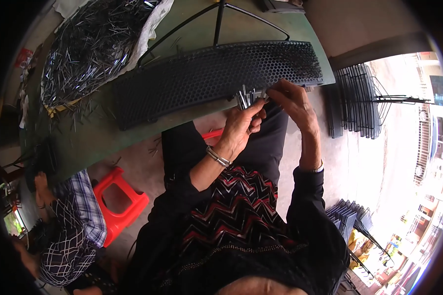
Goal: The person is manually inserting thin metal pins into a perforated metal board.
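Note:
My left hand is closed around a small bundle of thin, shiny dark strips, which stick up out of the fist. Close beside it, my right hand is bent in a pinch, and a pale, narrow strip shows at its fingertips. Both hands are above my lap at the table's front edge. Just beyond them lies a long black panel full of honeycomb holes. Dark bristle-like ends crowd the holes at the panel's right end, while open holes show in its middle.
A large heap of loose dark strips lies on a white sheet on the green table. A black metal frame stands behind the panel. Black wire racks are at right. Left of me are a red stool and another person.

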`<state>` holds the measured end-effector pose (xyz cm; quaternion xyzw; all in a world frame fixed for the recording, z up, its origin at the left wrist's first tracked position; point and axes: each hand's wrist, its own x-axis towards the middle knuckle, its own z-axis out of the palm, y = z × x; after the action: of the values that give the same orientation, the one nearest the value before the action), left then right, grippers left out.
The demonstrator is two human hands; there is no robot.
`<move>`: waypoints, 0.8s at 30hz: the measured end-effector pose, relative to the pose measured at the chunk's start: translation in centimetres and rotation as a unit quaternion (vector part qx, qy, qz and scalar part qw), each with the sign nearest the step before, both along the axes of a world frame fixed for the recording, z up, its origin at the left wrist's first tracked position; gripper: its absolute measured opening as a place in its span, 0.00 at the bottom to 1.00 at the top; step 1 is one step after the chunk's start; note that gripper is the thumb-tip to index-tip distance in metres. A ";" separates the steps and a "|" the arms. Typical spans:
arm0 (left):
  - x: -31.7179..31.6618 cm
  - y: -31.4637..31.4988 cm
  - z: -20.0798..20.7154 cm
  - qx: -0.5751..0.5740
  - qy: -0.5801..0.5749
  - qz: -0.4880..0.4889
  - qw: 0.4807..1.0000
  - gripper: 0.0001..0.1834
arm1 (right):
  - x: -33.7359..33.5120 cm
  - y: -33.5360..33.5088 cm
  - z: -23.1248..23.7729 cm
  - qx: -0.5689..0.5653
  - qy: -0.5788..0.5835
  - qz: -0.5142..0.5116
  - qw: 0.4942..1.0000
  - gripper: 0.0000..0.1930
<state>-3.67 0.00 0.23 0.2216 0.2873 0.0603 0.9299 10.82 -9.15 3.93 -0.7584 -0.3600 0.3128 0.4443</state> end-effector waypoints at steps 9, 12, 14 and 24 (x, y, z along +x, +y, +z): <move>0.7 0.4 -0.3 0.048 0.016 -0.008 0.999 0.14 | 1.0 0.4 1.0 0.113 -0.271 -0.282 0.914 0.05; 1.0 -0.1 0.2 0.030 0.012 -0.013 0.999 0.12 | 3.4 0.5 -1.1 0.084 -0.329 -0.297 0.893 0.05; 1.1 -0.4 0.3 0.038 0.008 -0.015 0.999 0.12 | 4.0 0.9 -1.9 0.082 -0.353 -0.299 0.883 0.06; 1.2 -0.4 0.3 0.037 0.007 -0.014 0.999 0.12 | 4.2 2.4 -2.9 -0.033 -0.435 -0.258 0.862 0.05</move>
<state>-2.42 -0.43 0.54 0.2601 0.2882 0.0560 0.9199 14.99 -6.72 1.04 -0.8974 -0.2974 -0.1635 0.2821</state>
